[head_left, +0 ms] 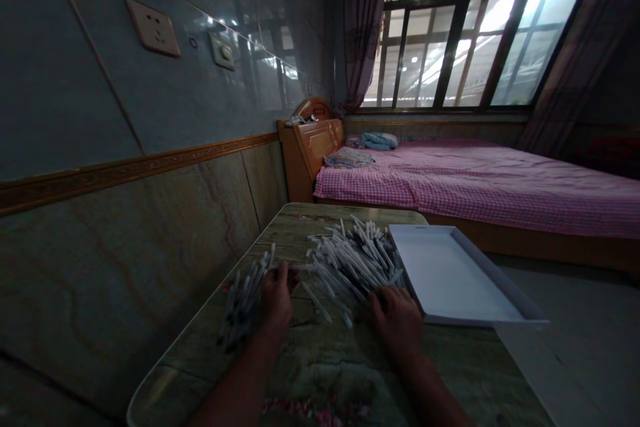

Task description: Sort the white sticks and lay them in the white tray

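Observation:
A large heap of thin whitish pens (353,257) lies on the table (325,383), pointing in many directions. To its left is a smaller, more lined-up group of pens (245,303). Between the two, my left hand (278,297) is closed in a pinch on a pale pen (303,267) that sticks out to the right. My right hand (397,319) rests at the near right edge of the heap with curled fingers; what is under the fingertips is hidden. A few loose pens (317,302) lie between my hands.
A shallow white tray (460,277) stands right of the heap, jutting past the table's right edge. A tiled wall (200,240) runs close along the left. Beyond the table is a bed (450,173) with a pink checked cover, below a window (445,47).

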A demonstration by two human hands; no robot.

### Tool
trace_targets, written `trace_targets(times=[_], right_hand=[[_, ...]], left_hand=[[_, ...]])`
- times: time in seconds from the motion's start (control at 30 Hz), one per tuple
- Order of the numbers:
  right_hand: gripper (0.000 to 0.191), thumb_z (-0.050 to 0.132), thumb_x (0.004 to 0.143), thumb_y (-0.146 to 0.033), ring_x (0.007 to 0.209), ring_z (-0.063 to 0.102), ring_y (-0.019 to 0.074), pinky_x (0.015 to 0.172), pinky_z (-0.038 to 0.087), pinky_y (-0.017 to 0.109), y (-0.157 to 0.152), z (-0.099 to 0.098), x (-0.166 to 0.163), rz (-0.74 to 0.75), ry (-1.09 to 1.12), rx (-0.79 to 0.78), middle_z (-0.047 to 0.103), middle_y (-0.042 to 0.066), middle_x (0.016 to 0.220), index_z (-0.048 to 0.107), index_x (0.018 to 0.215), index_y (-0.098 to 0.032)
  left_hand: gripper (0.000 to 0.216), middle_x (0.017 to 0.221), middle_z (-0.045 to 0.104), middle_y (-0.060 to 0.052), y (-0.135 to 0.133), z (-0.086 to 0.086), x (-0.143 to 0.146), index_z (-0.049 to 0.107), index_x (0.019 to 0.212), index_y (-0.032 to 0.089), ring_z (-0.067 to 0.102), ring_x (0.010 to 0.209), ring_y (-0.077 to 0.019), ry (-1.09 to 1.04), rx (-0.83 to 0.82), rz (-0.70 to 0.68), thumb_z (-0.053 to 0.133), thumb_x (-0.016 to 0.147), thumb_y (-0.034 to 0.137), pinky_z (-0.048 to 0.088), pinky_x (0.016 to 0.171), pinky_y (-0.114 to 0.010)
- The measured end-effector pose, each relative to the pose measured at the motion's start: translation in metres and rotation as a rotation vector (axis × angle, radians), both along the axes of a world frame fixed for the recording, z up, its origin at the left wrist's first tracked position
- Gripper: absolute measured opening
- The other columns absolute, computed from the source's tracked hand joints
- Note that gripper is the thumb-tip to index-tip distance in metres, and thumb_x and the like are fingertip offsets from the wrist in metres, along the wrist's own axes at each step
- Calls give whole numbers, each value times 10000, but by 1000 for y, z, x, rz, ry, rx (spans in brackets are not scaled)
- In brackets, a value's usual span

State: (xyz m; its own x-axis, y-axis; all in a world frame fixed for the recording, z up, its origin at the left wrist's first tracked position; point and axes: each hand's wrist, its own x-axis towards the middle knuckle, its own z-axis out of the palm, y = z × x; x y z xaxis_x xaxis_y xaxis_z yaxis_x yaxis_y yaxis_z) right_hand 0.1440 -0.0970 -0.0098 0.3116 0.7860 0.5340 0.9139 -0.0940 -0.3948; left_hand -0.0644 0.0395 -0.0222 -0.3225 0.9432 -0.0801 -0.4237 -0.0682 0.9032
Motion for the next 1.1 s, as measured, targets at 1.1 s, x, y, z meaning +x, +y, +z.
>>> trace_targets(times=[1.1], right_hand=[[482, 344, 978, -520, 612, 585, 171, 554, 439, 261, -10, 0, -1, 264, 652, 53, 629, 9, 648, 676, 836, -201]], left_hand=[[221, 874, 726, -73, 5, 3, -12, 688, 921, 223, 677, 809, -251, 695, 171, 43, 535, 805, 332, 516, 758, -358]])
